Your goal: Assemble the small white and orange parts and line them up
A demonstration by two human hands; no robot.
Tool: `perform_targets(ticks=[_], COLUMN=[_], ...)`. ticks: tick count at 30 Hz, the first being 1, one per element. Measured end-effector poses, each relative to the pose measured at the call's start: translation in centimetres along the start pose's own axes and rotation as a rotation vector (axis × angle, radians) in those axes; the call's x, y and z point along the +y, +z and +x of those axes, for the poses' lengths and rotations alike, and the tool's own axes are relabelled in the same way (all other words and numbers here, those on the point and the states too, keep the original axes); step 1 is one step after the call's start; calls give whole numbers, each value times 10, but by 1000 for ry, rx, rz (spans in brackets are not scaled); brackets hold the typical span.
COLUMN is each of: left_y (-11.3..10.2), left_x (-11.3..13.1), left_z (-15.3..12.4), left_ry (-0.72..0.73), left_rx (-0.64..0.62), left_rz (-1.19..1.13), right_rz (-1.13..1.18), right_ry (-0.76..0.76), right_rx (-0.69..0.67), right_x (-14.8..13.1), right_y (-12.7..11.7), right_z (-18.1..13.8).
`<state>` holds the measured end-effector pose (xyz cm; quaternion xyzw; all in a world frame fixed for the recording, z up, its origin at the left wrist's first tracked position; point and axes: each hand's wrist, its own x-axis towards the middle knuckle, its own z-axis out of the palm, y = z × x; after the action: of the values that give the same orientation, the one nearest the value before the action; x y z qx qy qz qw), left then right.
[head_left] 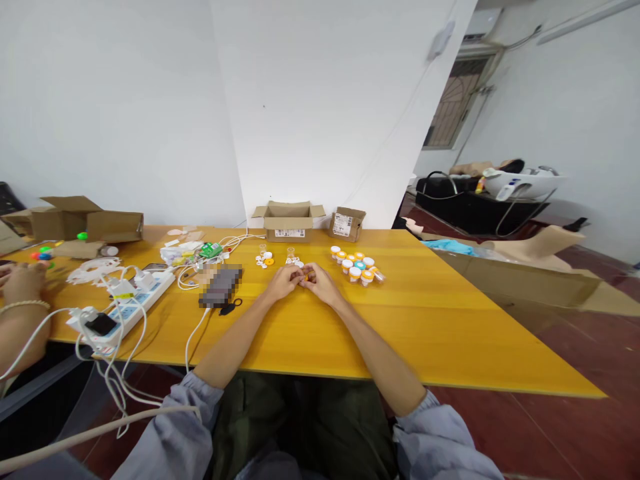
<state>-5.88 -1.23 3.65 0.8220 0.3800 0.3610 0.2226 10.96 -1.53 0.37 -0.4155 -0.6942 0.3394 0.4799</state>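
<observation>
My left hand (285,283) and my right hand (320,284) meet over the table, fingers closed together. A small piece with some orange on it shows between the fingertips; its kind is too small to make out. Just beyond my hands are small white parts (297,261) and a clear little cup (291,251). Farther left stand another clear cup (263,248) and a round orange-and-white piece (269,261). To the right of my right hand is a group of small tubs (355,273) with white, orange and teal lids.
An open cardboard box (289,223) and a smaller carton (346,225) stand by the wall. On the left are a grey blurred-out device (220,287), a power strip (135,307) with trailing white cables, and another person's hand (23,287) near colourful small pieces.
</observation>
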Motion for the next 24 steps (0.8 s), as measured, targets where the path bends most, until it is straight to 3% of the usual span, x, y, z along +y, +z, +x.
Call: perform_targets(ticks=[14, 24], left_y=[2, 3], left_x=[-1, -2], left_z=[1, 1], left_ry=[-14, 27], left_rx=[51, 61], left_rz=[-101, -103], right_rz=[183, 196], right_ry=[117, 95], right_rx=[17, 9], right_x=[4, 2], right_y=[-5, -7], right_z=[5, 7])
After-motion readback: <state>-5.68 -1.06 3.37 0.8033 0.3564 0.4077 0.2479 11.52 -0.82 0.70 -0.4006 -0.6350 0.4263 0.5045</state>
